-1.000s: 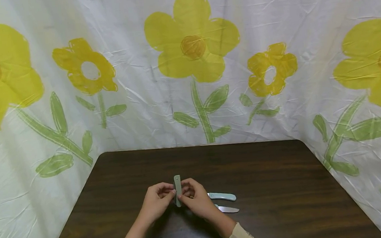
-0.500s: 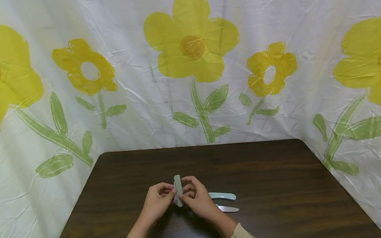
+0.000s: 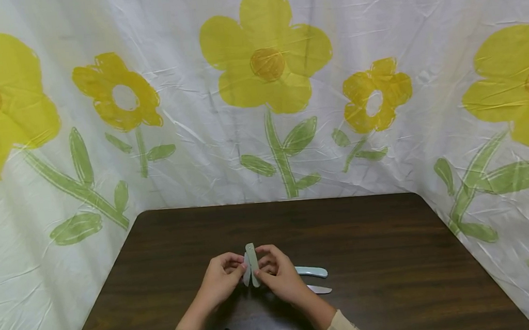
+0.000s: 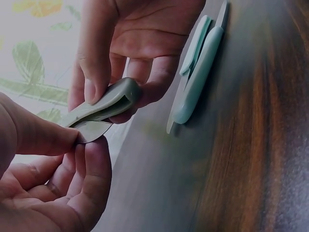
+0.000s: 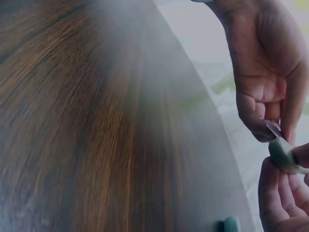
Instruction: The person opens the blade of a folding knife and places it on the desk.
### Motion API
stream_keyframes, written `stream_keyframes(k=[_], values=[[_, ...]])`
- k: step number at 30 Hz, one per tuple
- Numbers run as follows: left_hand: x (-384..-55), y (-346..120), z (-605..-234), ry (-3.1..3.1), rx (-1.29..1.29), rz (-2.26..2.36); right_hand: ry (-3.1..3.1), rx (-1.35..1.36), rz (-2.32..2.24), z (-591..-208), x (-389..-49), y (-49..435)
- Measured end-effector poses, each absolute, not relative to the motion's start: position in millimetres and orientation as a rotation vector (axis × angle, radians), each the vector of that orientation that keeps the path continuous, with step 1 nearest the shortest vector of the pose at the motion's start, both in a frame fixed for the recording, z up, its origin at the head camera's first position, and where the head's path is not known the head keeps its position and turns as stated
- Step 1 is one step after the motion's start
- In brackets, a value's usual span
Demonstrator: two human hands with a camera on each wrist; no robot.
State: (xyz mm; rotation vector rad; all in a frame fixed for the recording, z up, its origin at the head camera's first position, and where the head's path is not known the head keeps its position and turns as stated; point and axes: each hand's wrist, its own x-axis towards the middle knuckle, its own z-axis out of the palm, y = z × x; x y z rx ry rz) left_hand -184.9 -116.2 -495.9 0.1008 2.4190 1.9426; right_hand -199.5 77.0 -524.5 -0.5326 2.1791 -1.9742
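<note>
Between both hands is a folding knife with a grey-green handle [image 3: 254, 269], its blade partly swung out of the slot. The tip part of that blade [image 4: 94, 131] is pinched between thumb and fingers of my left hand [image 3: 221, 276]. My right hand [image 3: 278, 277] grips the handle with thumb and fingers. In the right wrist view the handle end [image 5: 280, 153] shows, partly covered by fingers. Beyond my right hand lie a light blue-green knife handle [image 3: 313, 272] and a bare blade [image 3: 321, 289], both partly hidden by that hand in the head view.
The dark wood table [image 3: 382, 238] carries the two other knives, which lie side by side in the left wrist view, with a longer handle [image 4: 200, 77] beside a shorter one [image 4: 194, 48]. A flower-printed white curtain [image 3: 188, 140] hangs around the table.
My right hand has moved slightly right with the handle, while my left hand barely shifted. The blade has swung out of the handle, opening a gap between them.
</note>
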Motion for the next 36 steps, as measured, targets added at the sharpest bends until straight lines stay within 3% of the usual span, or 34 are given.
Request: stream_keyframes(k=[36], values=[[-181.8,-98.0,-497.2,2.369,0.194,1.949,2.216,-0.609,-1.922,-521.5,-197.3,116.3]])
